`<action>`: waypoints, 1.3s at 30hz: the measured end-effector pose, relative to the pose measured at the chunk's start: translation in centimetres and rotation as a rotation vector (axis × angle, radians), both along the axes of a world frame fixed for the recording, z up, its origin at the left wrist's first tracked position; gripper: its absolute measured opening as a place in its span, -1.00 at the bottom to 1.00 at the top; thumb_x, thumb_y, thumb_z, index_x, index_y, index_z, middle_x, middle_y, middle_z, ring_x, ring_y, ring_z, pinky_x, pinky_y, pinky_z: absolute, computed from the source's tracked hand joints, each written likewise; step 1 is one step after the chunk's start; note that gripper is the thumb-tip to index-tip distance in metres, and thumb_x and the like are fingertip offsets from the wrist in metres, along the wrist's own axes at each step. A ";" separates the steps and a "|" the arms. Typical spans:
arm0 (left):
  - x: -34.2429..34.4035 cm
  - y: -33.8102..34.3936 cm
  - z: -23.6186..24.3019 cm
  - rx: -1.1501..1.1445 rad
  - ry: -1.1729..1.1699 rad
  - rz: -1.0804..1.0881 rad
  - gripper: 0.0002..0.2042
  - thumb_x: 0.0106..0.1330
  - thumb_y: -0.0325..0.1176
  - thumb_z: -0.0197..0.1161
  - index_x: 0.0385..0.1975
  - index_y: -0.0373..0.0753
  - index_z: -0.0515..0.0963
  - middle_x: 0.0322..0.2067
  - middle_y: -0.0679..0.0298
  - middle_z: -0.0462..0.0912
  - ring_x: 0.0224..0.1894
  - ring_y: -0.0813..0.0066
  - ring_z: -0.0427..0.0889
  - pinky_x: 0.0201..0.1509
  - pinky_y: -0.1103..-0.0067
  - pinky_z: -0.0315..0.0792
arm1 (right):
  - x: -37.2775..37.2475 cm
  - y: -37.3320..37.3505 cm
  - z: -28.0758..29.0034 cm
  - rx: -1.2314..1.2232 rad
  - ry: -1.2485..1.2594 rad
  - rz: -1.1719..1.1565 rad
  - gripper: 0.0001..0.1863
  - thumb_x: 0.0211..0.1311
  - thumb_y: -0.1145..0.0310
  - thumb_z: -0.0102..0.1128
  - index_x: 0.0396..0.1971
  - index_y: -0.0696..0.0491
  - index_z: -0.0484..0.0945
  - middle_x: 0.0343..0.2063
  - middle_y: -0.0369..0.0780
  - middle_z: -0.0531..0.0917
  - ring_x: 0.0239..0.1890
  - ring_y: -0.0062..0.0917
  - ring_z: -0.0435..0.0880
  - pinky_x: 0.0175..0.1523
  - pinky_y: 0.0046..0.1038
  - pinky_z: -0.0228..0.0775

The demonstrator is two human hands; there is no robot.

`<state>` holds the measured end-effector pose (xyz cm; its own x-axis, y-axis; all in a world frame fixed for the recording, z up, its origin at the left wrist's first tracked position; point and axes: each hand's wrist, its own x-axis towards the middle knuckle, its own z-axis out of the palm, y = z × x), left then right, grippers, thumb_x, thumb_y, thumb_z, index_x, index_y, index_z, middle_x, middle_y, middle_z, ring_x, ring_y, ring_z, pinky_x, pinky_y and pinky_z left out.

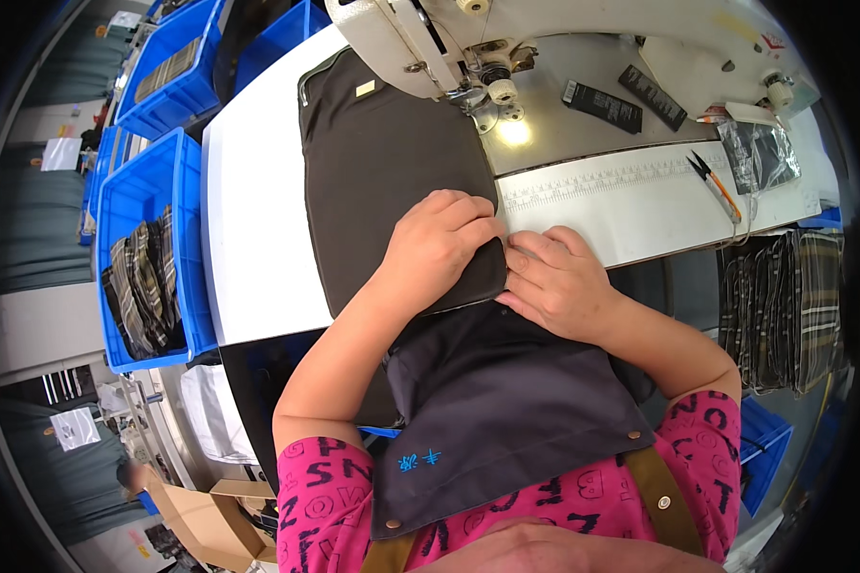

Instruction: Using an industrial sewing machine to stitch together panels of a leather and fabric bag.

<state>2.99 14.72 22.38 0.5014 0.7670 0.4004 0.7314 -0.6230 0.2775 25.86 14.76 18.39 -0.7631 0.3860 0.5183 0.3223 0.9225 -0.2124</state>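
Observation:
A dark brown fabric panel (382, 181) with rounded corners lies on the white sewing table, its far right edge close to the needle area of a sewing machine (420, 48). A small pale label sits near the panel's far end. My left hand (440, 244) rests on the panel's near right part, fingers curled at its edge. Next to it, my right hand (559, 282) pinches the same edge close to the near corner. The fingertips of both hands nearly meet, and what lies beneath them is hidden.
Right of the panel runs a printed ruler strip (602, 186), with orange-handled thread snips (716, 186), black tags (602, 106) and a clear plastic bag (760, 153) around it. Folded plaid fabric (784, 310) hangs at the right. Blue bins (205, 286) holding plaid pieces stand left.

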 end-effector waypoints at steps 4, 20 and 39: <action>-0.8 -0.4 -1.1 -0.015 -0.008 0.009 -0.72 0.11 -0.52 0.42 -0.16 -0.11 0.70 -0.11 0.36 0.71 -0.04 0.28 0.66 -0.01 0.41 0.60 | -0.2 -0.2 0.1 -0.023 0.006 -0.025 -0.67 0.10 0.16 0.46 -0.20 0.02 0.70 0.08 -0.28 0.62 0.17 -0.41 0.49 0.11 -0.31 0.37; -1.4 -0.8 -1.3 -0.189 0.005 0.124 -0.52 0.31 -0.31 0.42 0.26 -0.13 0.60 0.32 0.28 0.58 0.42 0.17 0.46 0.35 0.26 0.42 | 0.2 0.7 1.5 -0.089 -0.044 0.060 -0.65 0.02 0.21 0.52 -0.23 0.07 0.66 0.12 -0.19 0.64 0.07 -0.36 0.55 0.13 -0.23 0.41; -17.0 3.3 -1.8 -0.296 -0.347 1.034 -0.52 0.37 0.02 0.40 -0.21 -0.42 0.66 -0.28 0.09 0.69 -0.23 0.29 0.63 -0.08 0.40 0.52 | 0.1 0.9 1.3 -0.079 -0.027 0.087 -0.64 0.04 0.19 0.53 -0.26 0.10 0.66 0.13 -0.16 0.65 0.23 -0.32 0.55 0.28 -0.17 0.40</action>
<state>-13.96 17.98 20.54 -0.5315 0.8372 0.1286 0.7128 0.3601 0.6019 26.01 15.62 19.65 -0.8084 0.3569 0.4680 0.2487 0.9278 -0.2781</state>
